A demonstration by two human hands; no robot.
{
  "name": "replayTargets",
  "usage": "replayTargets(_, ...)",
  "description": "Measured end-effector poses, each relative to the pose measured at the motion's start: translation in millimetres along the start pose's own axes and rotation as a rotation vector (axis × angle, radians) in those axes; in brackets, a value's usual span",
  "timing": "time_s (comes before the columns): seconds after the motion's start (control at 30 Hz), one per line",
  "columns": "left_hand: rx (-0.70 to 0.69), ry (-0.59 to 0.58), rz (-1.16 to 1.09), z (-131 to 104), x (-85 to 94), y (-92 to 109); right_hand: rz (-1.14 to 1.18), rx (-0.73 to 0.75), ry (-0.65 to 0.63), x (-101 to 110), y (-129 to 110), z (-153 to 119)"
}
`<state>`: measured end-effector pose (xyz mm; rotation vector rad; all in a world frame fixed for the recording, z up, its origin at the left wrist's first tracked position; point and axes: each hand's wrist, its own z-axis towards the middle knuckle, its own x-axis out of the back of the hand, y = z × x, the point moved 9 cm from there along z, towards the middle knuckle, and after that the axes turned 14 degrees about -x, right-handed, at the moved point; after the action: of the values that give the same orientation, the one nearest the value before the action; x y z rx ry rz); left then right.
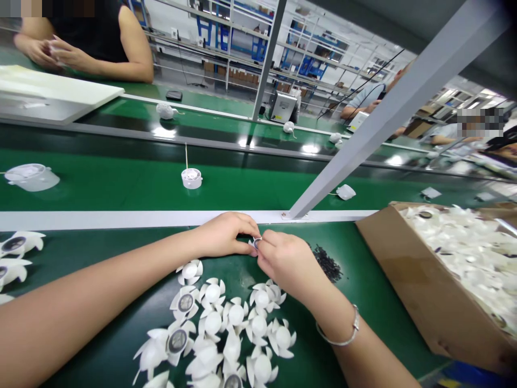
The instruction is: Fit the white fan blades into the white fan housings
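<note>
I'm seeing loose fan wheels (213, 323) lying at six o'clock on the green counter (357, 269). Just above — near the clock's centre — my left hand (226, 233) is holding one mostly hidden wheel (255, 244), my right hand (288, 263) pinching it too. Black pieces (326, 264) are lying toward four, a cardboard box (399, 285) beyond.

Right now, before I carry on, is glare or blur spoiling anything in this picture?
In the head view, bright glare spots sit on the glossy strip beyond the hands, not on the white fan wheels; in the head view, white parts in the cardboard box look smeared; also in the head view, the left hand and right hand mostly hide the held piece.
</note>
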<state>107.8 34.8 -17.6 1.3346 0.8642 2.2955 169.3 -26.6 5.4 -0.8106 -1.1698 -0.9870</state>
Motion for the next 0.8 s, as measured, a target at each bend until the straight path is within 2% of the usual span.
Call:
replayTargets(0.1,0.010,0.014,-0.003,0.5,1.5,-0.2,0.018,0.033,0.013,11.0,-1.4,-4.4)
replayTargets(0.17,0.007,0.016,-0.015,0.6,2.5,-0.4,0.148,-0.022,0.104,28.7,15.1,-7.9)
replayTargets(0.2,0.003,0.013,-0.026,0.3,3.0,-0.7,0.221,-0.093,0.196,40.4,31.9,-11.1)
replayTargets(0.27,-0.006,0.008,-0.049,-1.0,4.6,-1.4,0.341,-0.345,0.444,61.7,83.7,-25.2)
replayTargets(0.33,-0.016,0.016,-0.071,-3.1,7.7,-2.6,0.406,-0.672,0.634,66.4,145.2,-46.7)
replayTargets(0.37,-0.019,0.022,-0.081,-4.2,9.2,-3.3,0.422,-0.816,0.645,60.5,173.5,-53.1)
replayTargets(0.43,-0.024,0.032,-0.095,-6.1,11.4,-4.4,0.348,-0.985,0.490,40.1,218.1,-46.4)
replayTargets(0.53,-0.029,0.033,-0.104,-8.1,11.9,-5.1,0.218,-0.980,0.325,21.0,258.1,-9.8)
replayTargets(0.67,-0.050,0.041,-0.091,-10.4,13.1,-2.6,0.085,-0.929,0.168,3.7,281.2,40.3)
replayTargets(0.73,-0.063,0.043,-0.075,-11.7,13.6,-1.2,0.061,-0.897,0.063,-3.3,285.5,52.8)
replayTargets(0.8,-0.066,0.048,-0.065,-13.3,13.8,-1.5,0.046,-0.866,-0.013,-1.0,287.1,52.0)
